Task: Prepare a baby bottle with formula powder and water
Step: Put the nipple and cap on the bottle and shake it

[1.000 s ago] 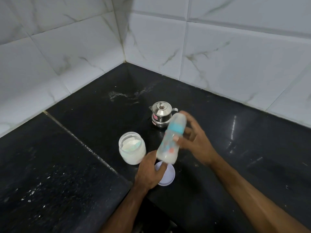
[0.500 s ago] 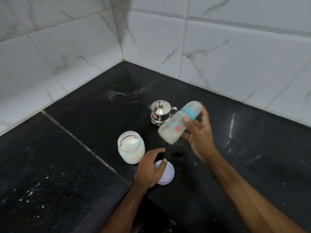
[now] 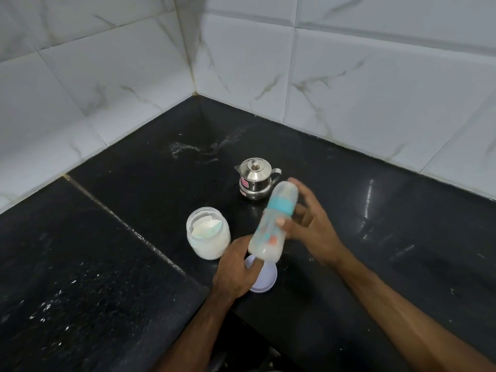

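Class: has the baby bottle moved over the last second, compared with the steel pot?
Yes. The baby bottle, held in the right hand, swung up beside the steel pot, then back down towards the purple lid.

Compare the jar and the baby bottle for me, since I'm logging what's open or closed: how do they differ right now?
The jar stands upright on the counter; the bottle is held tilted above it in the right hand. The jar is open, its lid lying nearby; the bottle has a blue collar and clear cap on. The jar is squat and wide; the bottle is tall and slim. Both are see-through with white contents.
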`<state>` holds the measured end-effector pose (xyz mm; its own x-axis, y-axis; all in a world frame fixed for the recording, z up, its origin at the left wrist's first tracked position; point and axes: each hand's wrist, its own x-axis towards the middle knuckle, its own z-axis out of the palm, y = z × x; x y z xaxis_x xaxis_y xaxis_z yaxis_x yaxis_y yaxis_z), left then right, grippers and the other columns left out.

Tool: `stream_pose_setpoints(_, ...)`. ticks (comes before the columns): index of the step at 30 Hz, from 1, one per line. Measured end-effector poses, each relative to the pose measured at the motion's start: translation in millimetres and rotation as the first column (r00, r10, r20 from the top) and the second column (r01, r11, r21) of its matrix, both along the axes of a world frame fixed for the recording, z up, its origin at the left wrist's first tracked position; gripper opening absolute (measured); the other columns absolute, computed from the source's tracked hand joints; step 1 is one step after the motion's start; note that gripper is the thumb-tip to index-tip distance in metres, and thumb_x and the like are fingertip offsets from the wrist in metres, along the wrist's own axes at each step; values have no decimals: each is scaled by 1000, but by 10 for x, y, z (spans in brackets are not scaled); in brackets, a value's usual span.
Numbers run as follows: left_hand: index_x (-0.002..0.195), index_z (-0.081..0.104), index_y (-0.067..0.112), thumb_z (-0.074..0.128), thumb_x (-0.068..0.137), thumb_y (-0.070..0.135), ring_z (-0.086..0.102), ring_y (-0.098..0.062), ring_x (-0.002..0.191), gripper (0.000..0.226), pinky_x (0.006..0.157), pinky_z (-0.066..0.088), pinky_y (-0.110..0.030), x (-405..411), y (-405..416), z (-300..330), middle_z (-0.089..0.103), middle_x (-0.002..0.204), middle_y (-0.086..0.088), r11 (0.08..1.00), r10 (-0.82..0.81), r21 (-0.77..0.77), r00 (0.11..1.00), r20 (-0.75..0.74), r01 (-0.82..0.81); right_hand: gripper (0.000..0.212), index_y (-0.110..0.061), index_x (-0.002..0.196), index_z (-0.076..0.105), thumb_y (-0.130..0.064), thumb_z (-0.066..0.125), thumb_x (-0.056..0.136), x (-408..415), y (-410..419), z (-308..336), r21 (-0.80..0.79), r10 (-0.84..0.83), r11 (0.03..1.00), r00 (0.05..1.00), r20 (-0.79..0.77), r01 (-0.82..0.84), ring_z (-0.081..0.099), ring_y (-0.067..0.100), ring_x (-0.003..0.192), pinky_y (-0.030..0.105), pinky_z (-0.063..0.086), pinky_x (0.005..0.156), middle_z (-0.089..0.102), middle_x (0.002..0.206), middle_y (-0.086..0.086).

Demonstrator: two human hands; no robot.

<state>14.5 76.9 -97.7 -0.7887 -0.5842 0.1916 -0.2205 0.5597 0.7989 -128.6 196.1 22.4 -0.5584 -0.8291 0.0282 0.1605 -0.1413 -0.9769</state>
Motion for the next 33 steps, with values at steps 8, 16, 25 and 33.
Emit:
stream_pose_setpoints(8, 117, 63, 13, 64, 93, 16, 63, -19, 106, 25, 82, 43, -9, -56, 46, 111, 67, 112, -2, 999, -29, 33, 999, 37, 28, 74, -31, 137, 37, -5, 73, 78, 73, 20, -130, 38, 76, 996, 997, 0, -76, 65, 30, 108, 41, 59, 74, 57, 127, 13)
stream_pose_setpoints(16, 113, 65, 20, 62, 88, 36, 57, 0, 99, 30, 91, 40, -6, 13, 15, 28, 64, 107, 13, 1000, 18, -11, 1000, 18, -18, 74, -29, 140, 35, -10, 71, 78, -37, 24, -71, -35, -135, 989, 980, 148, 141, 65, 29, 109, 48, 59, 75, 58, 126, 12)
stream_pose_setpoints(25, 119, 64, 19, 59, 88, 37, 56, 2, 107, 36, 94, 36, -6, 6, 43, 59, 63, 116, 15, 1000, 27, -11, 1000, 16, -26, 68, -30, 136, 40, -13, 69, 77, -101, 15, -42, -61, -203, 974, 956, 214, 220, 66, 29, 107, 46, 59, 74, 60, 122, 12)
stream_pose_setpoints(33, 119, 64, 19, 61, 87, 40, 60, -3, 104, 38, 91, 46, -19, 12, 39, 68, 66, 114, 13, 999, 32, 19, 998, 54, -33, 79, -26, 137, 40, -17, 83, 72, -94, 10, -51, -61, -135, 987, 980, 148, 146, 66, 32, 107, 45, 59, 73, 61, 122, 12)
